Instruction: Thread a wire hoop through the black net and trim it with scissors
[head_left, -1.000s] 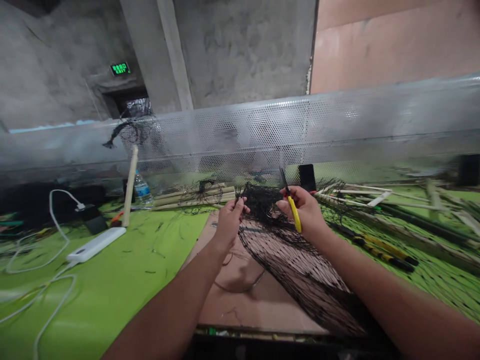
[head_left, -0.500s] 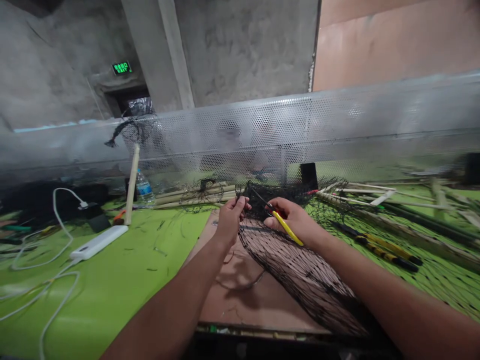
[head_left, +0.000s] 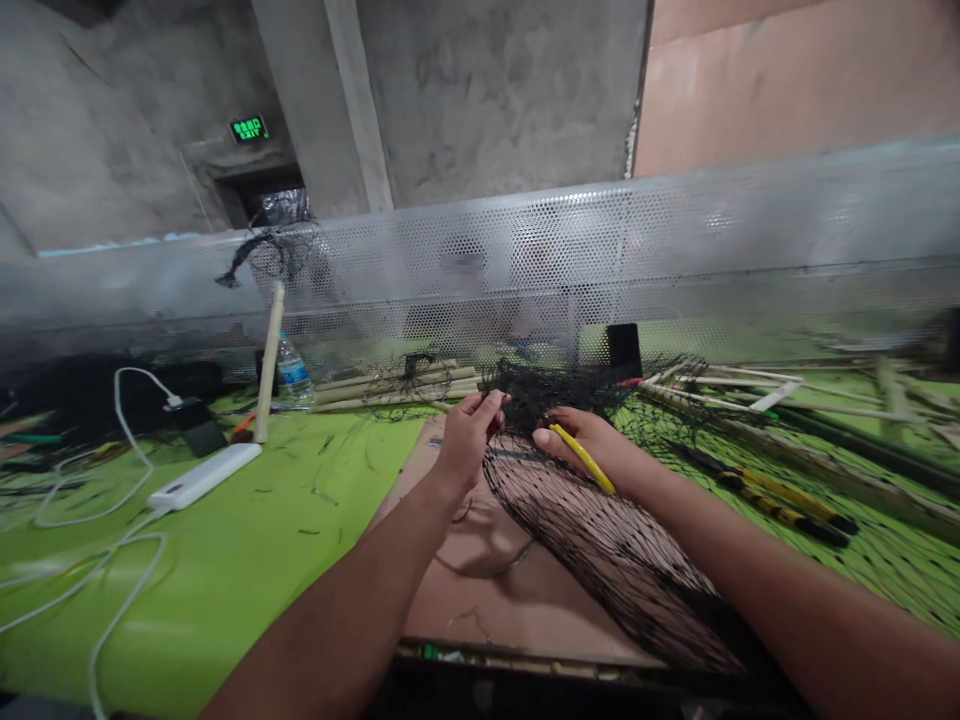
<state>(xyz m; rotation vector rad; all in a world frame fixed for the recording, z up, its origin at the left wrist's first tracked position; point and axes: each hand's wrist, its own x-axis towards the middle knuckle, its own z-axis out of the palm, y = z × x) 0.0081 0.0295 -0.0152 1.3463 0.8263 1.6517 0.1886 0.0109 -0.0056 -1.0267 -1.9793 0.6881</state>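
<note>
My left hand (head_left: 474, 428) is closed in a pinch on the gathered edge of a black net (head_left: 600, 535), near its far end. My right hand (head_left: 581, 445) is wrapped round a yellow-handled hand tool (head_left: 583, 462), just right of the left hand. The tool's working end is hard to see against the dark mesh. From between the hands, the net spreads toward me over a brown board (head_left: 439, 605) and under my right forearm. Bunched mesh (head_left: 555, 385) lies beyond my fingers. A thin wire loop (head_left: 487, 572) rests on the board.
Black-and-yellow pliers (head_left: 780, 500) lie on netting at right, near wooden sticks (head_left: 862, 465). At left are a white power strip (head_left: 206, 475) with cables, an upright stick (head_left: 270, 365) and a water bottle (head_left: 294, 370). Bamboo pieces (head_left: 375, 390) lie ahead, before a perforated metal screen (head_left: 465, 270).
The tool's long thin dark blade, angled toward my left hand before, no longer stands out. Both hands stay close together; the whole view has shifted slightly.
</note>
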